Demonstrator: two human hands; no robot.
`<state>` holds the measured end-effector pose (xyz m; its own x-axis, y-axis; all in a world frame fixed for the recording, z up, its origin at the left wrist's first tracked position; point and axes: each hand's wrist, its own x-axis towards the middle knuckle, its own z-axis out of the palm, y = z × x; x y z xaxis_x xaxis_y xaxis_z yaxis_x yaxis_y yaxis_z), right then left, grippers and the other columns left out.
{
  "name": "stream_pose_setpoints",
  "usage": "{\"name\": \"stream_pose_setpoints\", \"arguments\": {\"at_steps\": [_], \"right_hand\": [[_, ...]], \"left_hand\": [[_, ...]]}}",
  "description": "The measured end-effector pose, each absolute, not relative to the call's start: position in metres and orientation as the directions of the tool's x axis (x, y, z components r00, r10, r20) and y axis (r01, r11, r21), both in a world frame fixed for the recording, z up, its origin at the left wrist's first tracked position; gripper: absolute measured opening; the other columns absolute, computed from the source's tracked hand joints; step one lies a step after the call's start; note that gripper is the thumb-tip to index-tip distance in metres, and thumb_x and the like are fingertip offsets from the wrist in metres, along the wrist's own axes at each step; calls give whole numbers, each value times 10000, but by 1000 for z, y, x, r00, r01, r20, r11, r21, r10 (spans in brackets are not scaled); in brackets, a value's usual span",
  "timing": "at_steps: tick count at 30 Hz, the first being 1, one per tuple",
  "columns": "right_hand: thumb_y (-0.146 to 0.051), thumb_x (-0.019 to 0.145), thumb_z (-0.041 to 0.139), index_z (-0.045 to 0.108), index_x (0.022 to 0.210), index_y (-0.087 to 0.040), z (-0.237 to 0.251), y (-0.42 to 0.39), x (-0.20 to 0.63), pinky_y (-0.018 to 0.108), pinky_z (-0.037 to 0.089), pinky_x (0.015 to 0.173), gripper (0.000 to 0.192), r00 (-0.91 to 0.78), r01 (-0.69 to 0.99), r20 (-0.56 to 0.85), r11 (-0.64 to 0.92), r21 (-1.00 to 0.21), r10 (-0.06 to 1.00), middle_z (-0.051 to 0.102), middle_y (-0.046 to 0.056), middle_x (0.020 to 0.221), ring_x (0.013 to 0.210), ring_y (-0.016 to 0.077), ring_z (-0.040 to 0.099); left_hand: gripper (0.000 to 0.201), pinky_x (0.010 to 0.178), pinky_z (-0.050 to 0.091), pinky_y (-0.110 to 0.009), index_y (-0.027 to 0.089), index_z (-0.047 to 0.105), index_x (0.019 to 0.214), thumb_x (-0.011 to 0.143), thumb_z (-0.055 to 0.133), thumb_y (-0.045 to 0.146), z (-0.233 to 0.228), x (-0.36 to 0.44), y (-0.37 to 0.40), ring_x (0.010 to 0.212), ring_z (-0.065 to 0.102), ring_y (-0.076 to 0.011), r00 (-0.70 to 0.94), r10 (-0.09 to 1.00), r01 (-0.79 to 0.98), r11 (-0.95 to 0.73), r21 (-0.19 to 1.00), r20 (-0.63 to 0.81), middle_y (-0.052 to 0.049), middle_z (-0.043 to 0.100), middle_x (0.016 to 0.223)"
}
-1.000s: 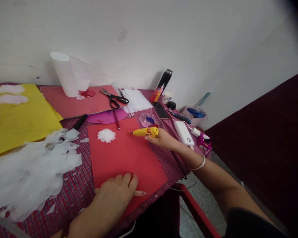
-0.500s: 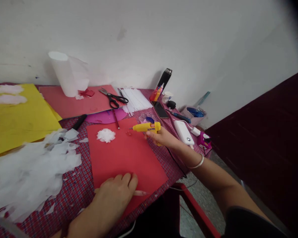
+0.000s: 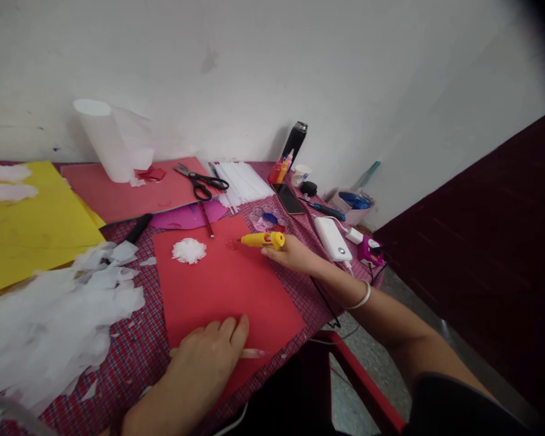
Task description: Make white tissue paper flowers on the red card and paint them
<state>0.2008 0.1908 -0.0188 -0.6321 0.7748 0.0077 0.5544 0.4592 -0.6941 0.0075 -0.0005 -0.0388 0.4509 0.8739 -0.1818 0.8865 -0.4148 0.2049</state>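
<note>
The left hand [image 3: 209,357] lies flat and spread on the red sheet [image 3: 222,284], pinning it to the bench, while the right hand [image 3: 295,254] grips a glue gun [image 3: 261,240], nozzle aimed beside the white tuft [image 3: 189,250].

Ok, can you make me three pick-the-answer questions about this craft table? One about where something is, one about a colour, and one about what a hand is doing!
1. Where is the white fluffy paper ball?
A. on the red sheet
B. on the yellow sheet
C. on the floor

2. What colour is the glue gun?
A. blue
B. yellow
C. green

3. What is the left hand doing?
A. holding scissors
B. raised in the air
C. pressing flat on the red sheet

Answers:
1. A: the white fluffy paper ball lies on the red sheet.
2. B: the glue gun in the right hand is yellow.
3. C: the left hand lies flat on the sheet's near edge.
</note>
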Motion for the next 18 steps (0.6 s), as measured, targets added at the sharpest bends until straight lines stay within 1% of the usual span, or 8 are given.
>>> {"name": "stream_pose_setpoints", "arguments": {"at_steps": [4,8,9,10,12,15,17,18], "right_hand": [[-352,881,552,655,1100,-122,-14,191,200,246,431,641,334,-673,552,-1,501,-667,740,658,43,855,692,134,545],[-357,882,572,649,1146,-127,8,188,213,272,485,757,359,-812,467,-117,514,-720,572,694,63,987,809,155,605],[-369,878,584,653,1128,-127,16,187,219,276,490,765,354,-819,458,-124,508,-730,559,695,63,987,810,154,606],[-385,873,595,656,1093,-126,24,187,227,273,492,746,345,-804,461,-111,493,-738,585,693,60,953,784,147,600],[-423,863,606,653,1014,-127,41,190,249,248,474,638,336,-701,502,-58,434,-748,710,659,35,806,671,122,555],[-421,871,574,639,949,-131,61,202,292,231,375,485,307,-401,604,20,280,-746,916,535,-10,611,521,97,442],[-326,859,557,638,970,-124,67,216,324,249,361,485,245,-147,671,143,205,-713,979,523,-2,612,527,107,440],[-254,839,551,627,1041,-124,68,223,339,261,380,522,252,-70,703,228,210,-679,971,556,13,662,570,119,471]], "left_hand": [[470,775,609,-484,138,574,1334,887,464,43,-37,8,0,949,719,-323,441,871,893,-401,203,-219,-198,697,1174],[504,806,604,-471,155,576,1346,874,457,23,-34,9,2,974,715,-318,431,874,899,-392,196,-226,-190,696,1190],[516,805,605,-469,161,571,1353,874,446,18,-33,9,2,981,714,-317,434,871,898,-396,193,-231,-185,696,1194],[523,802,605,-470,164,565,1362,877,432,17,-32,9,3,986,712,-317,436,867,897,-399,190,-241,-181,695,1199],[512,801,604,-477,163,560,1372,897,413,38,-31,9,4,993,709,-321,429,861,902,-392,182,-273,-179,693,1211],[479,821,598,-479,144,554,1380,924,412,98,-37,5,3,1014,705,-327,411,853,911,-374,172,-322,-186,682,1239],[496,835,595,-457,131,536,1394,920,392,95,-49,0,2,1040,699,-314,418,852,908,-385,164,-314,-183,680,1249],[503,837,594,-440,129,539,1391,919,369,90,-57,-4,1,1051,697,-304,429,858,903,-399,160,-284,-178,680,1252]]}}
